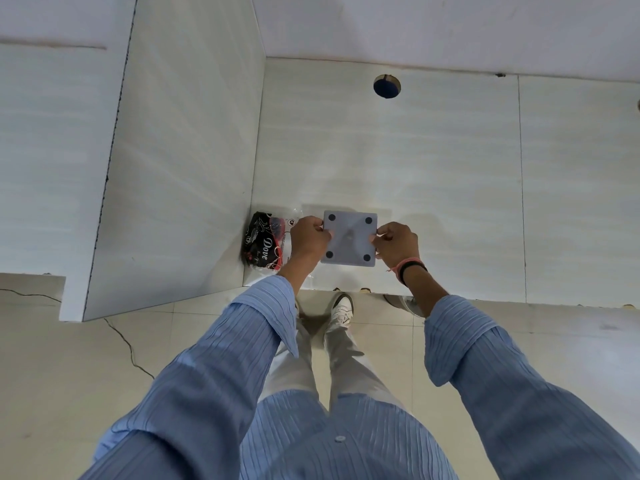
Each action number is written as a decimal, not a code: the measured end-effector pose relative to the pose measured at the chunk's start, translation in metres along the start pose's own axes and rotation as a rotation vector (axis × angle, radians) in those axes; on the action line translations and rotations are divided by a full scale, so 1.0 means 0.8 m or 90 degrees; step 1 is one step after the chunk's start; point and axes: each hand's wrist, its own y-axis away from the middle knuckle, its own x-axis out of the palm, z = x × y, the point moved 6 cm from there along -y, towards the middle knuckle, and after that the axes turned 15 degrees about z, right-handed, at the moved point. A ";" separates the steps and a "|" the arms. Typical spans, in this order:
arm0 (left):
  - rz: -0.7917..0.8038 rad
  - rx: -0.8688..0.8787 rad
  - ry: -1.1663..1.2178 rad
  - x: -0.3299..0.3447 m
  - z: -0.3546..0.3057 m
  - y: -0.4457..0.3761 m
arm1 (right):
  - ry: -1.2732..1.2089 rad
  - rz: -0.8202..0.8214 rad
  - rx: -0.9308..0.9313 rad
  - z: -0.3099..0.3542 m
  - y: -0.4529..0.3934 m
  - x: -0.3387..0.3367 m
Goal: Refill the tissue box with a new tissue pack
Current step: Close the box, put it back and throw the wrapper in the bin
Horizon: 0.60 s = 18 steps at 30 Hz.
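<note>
1. Here, your left hand [309, 237] and right hand [394, 241] both pinch the tissue box [349, 242], 1 on each side edge, fingers curled narrow around its rim.
2. The box is turned bottom-up toward you: its square grey base with 4 dark round feet faces the camera, held just above the pale surface [450, 188] near its front edge.
3. The new tissue pack [264, 244] lies flat on the surface just left of the box, tucked into the corner by the side wall, partly under your left wrist.
4. Its long axis appears to run from near to far, parallel to the box's left edge.
5. Your left hand is clearly the nearer one to the pack; the right is on the box's far side.
6. Opening the base looks like the step in hand, though no gap shows yet.
</note>
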 end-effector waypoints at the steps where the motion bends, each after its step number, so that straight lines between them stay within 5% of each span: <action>1: 0.004 -0.004 -0.008 0.000 0.002 0.000 | 0.000 0.001 0.015 -0.001 0.000 0.001; 6: 0.023 -0.026 -0.056 -0.002 0.006 -0.003 | -0.003 0.015 0.080 -0.011 -0.002 0.001; 12: 0.103 -0.056 0.050 0.002 -0.002 0.004 | -0.248 0.157 0.106 -0.015 -0.007 0.013; 18: 0.105 -0.018 0.359 -0.006 -0.033 0.026 | -0.567 0.084 -0.020 -0.003 0.009 -0.004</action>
